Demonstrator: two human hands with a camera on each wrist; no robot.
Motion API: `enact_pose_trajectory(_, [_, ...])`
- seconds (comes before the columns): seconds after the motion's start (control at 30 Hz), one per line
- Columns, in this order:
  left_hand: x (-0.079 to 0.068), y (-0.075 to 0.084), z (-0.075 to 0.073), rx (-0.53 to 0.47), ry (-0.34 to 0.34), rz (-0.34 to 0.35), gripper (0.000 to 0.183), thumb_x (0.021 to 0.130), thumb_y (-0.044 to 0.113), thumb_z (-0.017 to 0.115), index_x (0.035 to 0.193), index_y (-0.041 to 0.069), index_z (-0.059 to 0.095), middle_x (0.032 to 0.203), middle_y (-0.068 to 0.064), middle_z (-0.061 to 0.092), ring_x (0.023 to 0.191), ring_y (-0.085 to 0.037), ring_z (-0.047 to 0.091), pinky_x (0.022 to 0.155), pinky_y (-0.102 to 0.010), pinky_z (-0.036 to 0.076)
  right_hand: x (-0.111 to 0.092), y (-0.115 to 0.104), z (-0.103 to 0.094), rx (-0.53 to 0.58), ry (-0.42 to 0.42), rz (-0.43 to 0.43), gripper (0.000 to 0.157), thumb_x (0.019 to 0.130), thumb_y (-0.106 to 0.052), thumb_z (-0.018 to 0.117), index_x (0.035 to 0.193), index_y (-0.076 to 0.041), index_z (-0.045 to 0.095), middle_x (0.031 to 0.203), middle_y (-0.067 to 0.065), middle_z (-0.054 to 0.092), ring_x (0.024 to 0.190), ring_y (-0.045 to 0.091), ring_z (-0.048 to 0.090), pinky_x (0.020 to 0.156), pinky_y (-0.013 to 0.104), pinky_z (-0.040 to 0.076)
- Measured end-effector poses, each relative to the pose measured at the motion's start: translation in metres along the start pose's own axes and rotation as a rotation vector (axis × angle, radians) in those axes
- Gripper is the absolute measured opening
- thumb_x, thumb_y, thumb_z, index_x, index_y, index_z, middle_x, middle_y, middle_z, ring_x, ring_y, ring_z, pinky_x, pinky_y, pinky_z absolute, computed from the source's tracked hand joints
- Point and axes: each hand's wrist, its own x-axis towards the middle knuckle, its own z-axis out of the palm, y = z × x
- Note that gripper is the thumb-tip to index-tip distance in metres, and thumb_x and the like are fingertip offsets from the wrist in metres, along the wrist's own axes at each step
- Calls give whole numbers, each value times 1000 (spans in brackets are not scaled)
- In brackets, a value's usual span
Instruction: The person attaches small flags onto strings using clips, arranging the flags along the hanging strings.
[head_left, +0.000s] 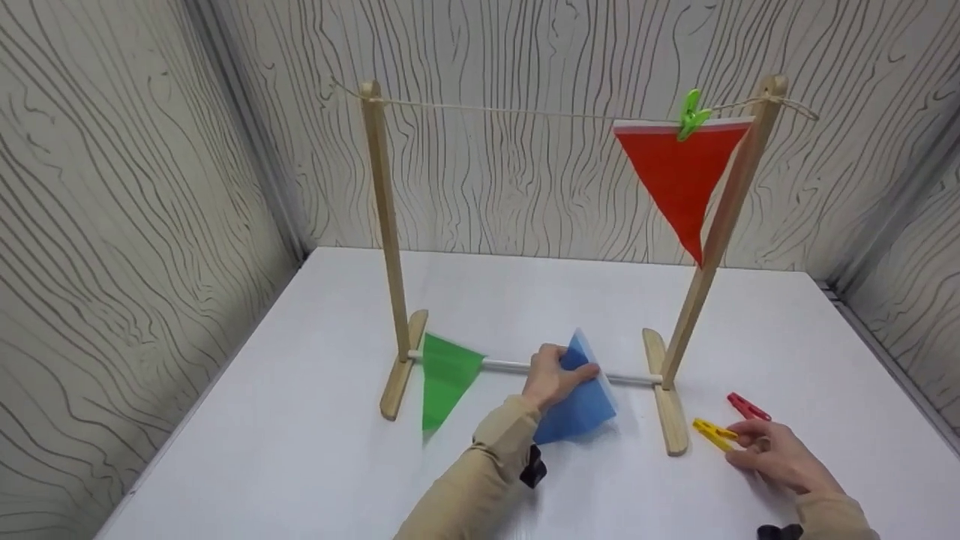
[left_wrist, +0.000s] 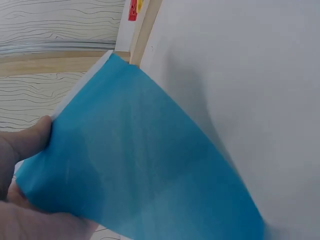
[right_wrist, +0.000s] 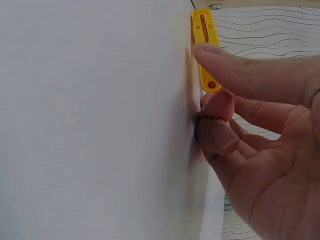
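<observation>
My left hand (head_left: 553, 379) pinches a blue pennant (head_left: 581, 412) near its white top edge, thumb on one side and fingers behind. In the left wrist view the blue pennant (left_wrist: 140, 150) fills much of the frame. Over on the right, my right hand (head_left: 776, 454) has its thumb and fingertips at one end of a yellow clothespin (head_left: 712, 433), low over the table. The right wrist view shows the thumb across the yellow clothespin (right_wrist: 206, 55), with curled fingers beneath. A red clothespin (head_left: 748, 406) lies just beyond that hand.
A wooden stand with a left post (head_left: 386, 217) and right post (head_left: 724, 225) carries a string (head_left: 495, 110). From it hangs a red pennant (head_left: 679, 176), held by a green clothespin (head_left: 691, 116). A green pennant (head_left: 448, 379) lies over the white lower bar (head_left: 506, 366).
</observation>
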Motion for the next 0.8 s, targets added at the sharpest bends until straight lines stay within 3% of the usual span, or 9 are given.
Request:
enact_pose_trajectory(0.2, [5, 1, -6, -32, 34, 89, 44, 92, 33, 74, 120, 0, 65, 121, -12, 67, 113, -23, 63, 105, -45, 52, -2, 4, 0, -10, 7, -17, 55, 92, -17, 72, 131, 15, 50, 111, 23, 60, 99, 27, 54, 77, 28, 47])
enact_pose_trajectory(0.37, [8, 1, -14, -109, 45, 151, 35, 93, 34, 73, 111, 4, 72, 110, -7, 74, 99, -15, 67, 99, -40, 56, -3, 4, 0, 18, 8, 1, 57, 96, -23, 67, 136, 13, 47, 123, 33, 53, 103, 32, 52, 78, 29, 48])
enact_pose_trajectory(0.5, [8, 3, -19, -195, 47, 176, 34, 93, 34, 73, 114, 8, 72, 113, -6, 75, 105, -16, 69, 103, -42, 55, -5, 5, -1, 55, 21, -2, 60, 98, -26, 65, 140, 12, 44, 131, 38, 47, 99, 28, 55, 74, 28, 50])
enact_pose_trajectory(0.6, [7, 6, -22, -256, 45, 201, 34, 93, 34, 73, 115, 7, 71, 114, -7, 75, 107, -18, 70, 103, -43, 55, -6, 4, -2, 98, 42, -3, 59, 100, -26, 62, 141, 12, 42, 120, 31, 56, 89, 21, 57, 69, 27, 48])
enact_pose_trajectory(0.8, [5, 12, -32, -355, 60, 251, 31, 92, 31, 74, 108, 4, 72, 107, -10, 76, 100, -16, 71, 99, -41, 57, -7, 5, -1, 280, 93, -10, 57, 104, -22, 56, 146, 12, 37, 98, 1, 69, 79, 10, 61, 70, 22, 52])
